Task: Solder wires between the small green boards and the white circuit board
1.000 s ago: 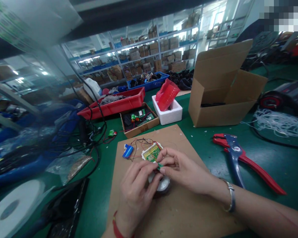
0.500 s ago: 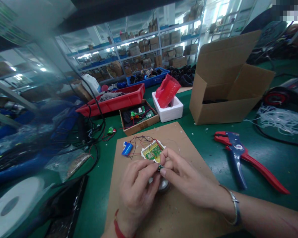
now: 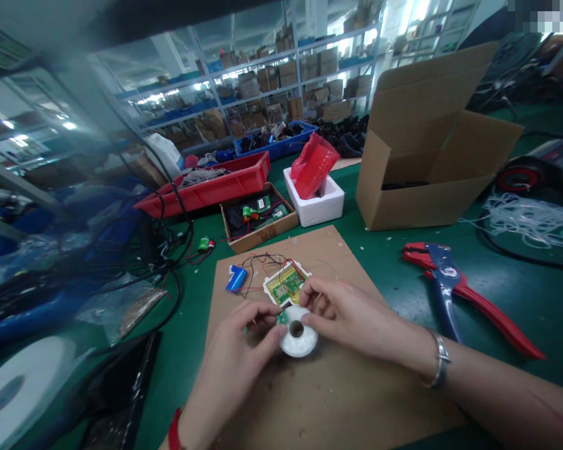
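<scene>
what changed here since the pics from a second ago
The left hand has moved left, apart from the right hand, and now holds the small green board alone; earlier both hands met at it. The white spool, mostly covered before, now shows between them. Whether the right hand grips it is unclear. The blue cylinder and pliers stayed put.

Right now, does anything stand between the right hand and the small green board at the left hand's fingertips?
Yes, in this view: the white spool shows between the right hand and the small green board. Their relative heights can't be told.
</scene>
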`<state>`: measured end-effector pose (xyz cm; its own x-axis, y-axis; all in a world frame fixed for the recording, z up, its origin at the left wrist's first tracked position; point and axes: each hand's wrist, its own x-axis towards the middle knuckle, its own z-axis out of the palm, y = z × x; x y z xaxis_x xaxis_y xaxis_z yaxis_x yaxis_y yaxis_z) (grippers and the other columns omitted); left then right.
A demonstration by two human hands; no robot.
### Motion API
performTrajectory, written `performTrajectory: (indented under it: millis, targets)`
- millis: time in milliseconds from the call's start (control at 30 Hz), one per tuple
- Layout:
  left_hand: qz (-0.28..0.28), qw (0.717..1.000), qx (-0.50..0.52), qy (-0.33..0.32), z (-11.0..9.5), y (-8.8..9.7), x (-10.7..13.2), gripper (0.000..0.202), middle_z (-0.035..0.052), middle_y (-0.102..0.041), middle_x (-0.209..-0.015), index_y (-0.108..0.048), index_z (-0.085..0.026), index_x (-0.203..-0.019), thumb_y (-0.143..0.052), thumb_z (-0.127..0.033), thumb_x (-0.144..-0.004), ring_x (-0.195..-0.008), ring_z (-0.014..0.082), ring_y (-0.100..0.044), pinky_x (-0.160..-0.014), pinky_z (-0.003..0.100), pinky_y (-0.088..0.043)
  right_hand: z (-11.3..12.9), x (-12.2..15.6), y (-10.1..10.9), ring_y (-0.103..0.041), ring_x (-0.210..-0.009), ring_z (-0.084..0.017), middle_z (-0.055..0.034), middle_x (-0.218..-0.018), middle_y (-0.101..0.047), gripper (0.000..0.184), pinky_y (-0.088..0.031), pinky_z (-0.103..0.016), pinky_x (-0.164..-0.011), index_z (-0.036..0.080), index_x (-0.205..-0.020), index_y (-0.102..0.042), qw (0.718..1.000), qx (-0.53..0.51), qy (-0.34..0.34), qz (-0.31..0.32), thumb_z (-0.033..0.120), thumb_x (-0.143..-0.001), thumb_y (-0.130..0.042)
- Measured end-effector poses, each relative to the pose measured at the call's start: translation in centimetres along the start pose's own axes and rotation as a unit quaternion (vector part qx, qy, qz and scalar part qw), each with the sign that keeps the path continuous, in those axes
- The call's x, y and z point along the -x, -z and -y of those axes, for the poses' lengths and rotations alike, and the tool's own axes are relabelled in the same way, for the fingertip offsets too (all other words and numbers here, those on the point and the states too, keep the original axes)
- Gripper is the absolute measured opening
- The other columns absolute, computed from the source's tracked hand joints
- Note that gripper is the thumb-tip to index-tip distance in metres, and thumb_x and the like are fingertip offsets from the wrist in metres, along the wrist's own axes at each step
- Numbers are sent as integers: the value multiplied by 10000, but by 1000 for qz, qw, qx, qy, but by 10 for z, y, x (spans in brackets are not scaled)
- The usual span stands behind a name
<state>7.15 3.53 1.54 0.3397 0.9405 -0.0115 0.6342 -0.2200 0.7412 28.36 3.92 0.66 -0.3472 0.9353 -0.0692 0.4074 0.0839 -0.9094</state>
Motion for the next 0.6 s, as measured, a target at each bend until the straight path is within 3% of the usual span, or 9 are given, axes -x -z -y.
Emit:
performTrajectory:
  millis: [200, 333, 533, 600]
  targets:
    - [23, 999, 33, 32, 1, -1, 0, 149, -9, -662, -817, -650, -226, -932, -632, -290, -799, -727, 145, -591, -667, 277, -468, -5, -1, -14, -627, -669, -143, -16, -742, -650, 122, -472, -224, -549, 180, -876, -578, 997, -76, -24, 10, 202, -790, -661]
    - [40, 998, 20, 40, 3, 4, 4, 218, -28, -669, -895, -636, -277, -1010, -650, -296, -793, -785, 146, -598, -712, 281, -473, -7, -1, -19, -615, -690, -135, -21, -782, -646, 115, -480, -226, -581, 174, -874, -576, 994, -104, -27, 7, 219, -800, -653]
    - [-28, 998, -28, -48, -1, -1, 9, 99, -41, -629, -925, -610, -303, -958, -589, -286, -863, -846, 121, -582, -740, 249, -461, -7, -2, -14, -609, -698, -136, -14, -779, -638, 137, -484, -234, -600, 171, -858, -581, 995, -95, -16, 13, 264, -800, -664]
    - [-74, 994, -36, -78, -2, -2, 11, 107, -37, -626, -915, -601, -290, -967, -585, -259, -865, -837, 118, -582, -727, 242, -461, -6, -4, -7, -614, -717, -144, -19, -794, -639, 139, -490, -247, -620, 175, -855, -577, 996, -85, -1, -12, 303, -837, -626]
